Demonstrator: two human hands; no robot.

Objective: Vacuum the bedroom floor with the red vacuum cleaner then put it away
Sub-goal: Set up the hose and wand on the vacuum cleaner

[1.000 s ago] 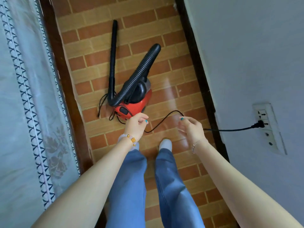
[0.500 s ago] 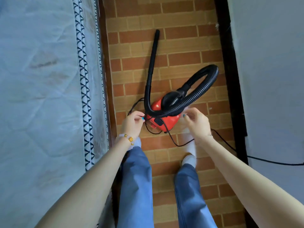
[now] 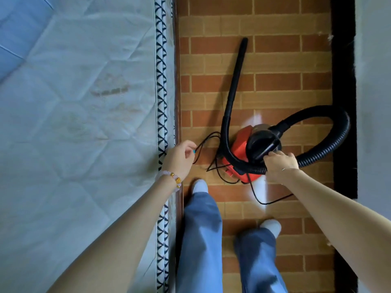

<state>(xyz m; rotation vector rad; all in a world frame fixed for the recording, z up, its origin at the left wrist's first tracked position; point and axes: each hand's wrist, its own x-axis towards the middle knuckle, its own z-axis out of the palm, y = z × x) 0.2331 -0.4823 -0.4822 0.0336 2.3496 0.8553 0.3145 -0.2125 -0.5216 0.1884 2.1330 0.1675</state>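
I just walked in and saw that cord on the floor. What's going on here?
A person stands beside the mattress, over the red vacuum cleaner on the brick-patterned floor. The left hand pinches a loop of the black power cord. The right hand grips the vacuum's top, where the hose crosses it. The wand lies on the floor, so vacuuming hasn't started.

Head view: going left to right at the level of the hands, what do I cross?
Mattress → left hand → black cord → red vacuum cleaner → right hand → dark skirting strip → wall.
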